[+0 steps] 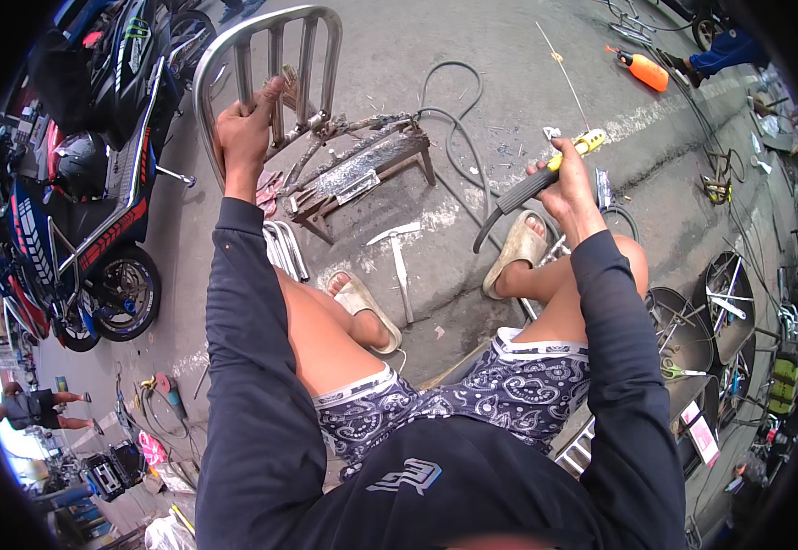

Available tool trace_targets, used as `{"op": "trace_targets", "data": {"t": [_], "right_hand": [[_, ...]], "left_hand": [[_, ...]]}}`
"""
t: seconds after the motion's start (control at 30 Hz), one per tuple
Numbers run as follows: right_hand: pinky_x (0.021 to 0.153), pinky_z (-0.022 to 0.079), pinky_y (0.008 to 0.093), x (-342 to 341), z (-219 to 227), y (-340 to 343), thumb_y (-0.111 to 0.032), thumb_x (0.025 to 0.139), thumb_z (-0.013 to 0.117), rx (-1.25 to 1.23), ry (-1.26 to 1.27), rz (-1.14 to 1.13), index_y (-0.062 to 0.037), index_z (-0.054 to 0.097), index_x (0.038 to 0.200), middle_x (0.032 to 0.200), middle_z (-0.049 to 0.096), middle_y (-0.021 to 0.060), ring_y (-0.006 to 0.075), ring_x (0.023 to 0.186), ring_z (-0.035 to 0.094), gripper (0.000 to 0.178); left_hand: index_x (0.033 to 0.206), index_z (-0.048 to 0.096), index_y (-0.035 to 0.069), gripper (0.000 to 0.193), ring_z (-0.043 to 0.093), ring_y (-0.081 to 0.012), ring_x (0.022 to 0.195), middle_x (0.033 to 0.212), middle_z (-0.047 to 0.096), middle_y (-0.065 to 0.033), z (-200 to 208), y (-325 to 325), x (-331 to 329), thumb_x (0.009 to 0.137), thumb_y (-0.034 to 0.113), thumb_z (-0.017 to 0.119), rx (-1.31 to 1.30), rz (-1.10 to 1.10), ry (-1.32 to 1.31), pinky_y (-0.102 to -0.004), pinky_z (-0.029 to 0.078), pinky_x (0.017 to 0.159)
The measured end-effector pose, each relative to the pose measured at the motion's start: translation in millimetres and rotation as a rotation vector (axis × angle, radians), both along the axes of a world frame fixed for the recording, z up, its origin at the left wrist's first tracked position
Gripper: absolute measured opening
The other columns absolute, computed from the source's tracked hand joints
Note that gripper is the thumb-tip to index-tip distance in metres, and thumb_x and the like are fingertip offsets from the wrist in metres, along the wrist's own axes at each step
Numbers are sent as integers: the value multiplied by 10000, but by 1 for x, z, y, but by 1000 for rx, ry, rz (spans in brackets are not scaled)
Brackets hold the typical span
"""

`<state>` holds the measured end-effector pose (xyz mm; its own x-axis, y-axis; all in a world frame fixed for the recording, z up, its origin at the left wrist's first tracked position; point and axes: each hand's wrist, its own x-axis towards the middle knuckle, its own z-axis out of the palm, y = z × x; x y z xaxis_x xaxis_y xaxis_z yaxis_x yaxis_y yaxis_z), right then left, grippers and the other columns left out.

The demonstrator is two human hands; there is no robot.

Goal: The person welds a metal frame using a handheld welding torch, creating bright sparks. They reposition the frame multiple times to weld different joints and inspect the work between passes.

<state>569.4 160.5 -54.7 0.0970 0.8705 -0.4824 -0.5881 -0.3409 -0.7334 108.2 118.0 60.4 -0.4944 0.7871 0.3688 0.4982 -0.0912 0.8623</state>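
While the left hand holds a barred metal rack beside the low, spattered worktop, the right hand has its grip closed around a yellow-and-black electrode holder clamping a welding rod.

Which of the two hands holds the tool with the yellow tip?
The right hand holds the yellow-tipped tool; the left hand holds the silver barred frame instead.
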Motion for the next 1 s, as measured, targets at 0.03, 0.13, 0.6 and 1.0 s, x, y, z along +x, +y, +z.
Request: {"op": "trace_targets", "data": {"t": [0.03,0.13,0.6,1.0], "right_hand": [[731,544,531,-1,-17,6,-303,994,665,-86,19,83,-74,381,1417,1009,471,134,239,808,533,559],[879,576,617,-3,-67,29,-345,1040,590,-223,-28,168,-31,351,1366,1051,521,204,336,905,608,512],[1084,529,665,-45,-343,17,-348,1029,636,-324,171,-52,-41,466,1332,1326,528,231,427,1222,601,464],[821,622,471,-165,-318,-80,-494,956,700,-138,-955,839,56,759,1026,905,768,257,349,819,787,557]], "left_hand": [[1017,830,-18,535,644,-102,752,877,759,-32,-3,-5,-12,878,494,903,-30,32,-23,-279,531,734],[1029,810,-22,429,759,-175,903,1020,815,-124,-7,-18,-33,943,395,857,27,-145,-242,-320,599,788],[1130,746,-15,509,775,-294,993,1112,772,-216,22,-60,-40,997,476,767,296,-277,-630,-413,657,846],[680,484,137,494,697,-338,1194,1188,729,-240,27,-53,3,1099,343,644,334,-384,-1202,-518,557,1108]]}}
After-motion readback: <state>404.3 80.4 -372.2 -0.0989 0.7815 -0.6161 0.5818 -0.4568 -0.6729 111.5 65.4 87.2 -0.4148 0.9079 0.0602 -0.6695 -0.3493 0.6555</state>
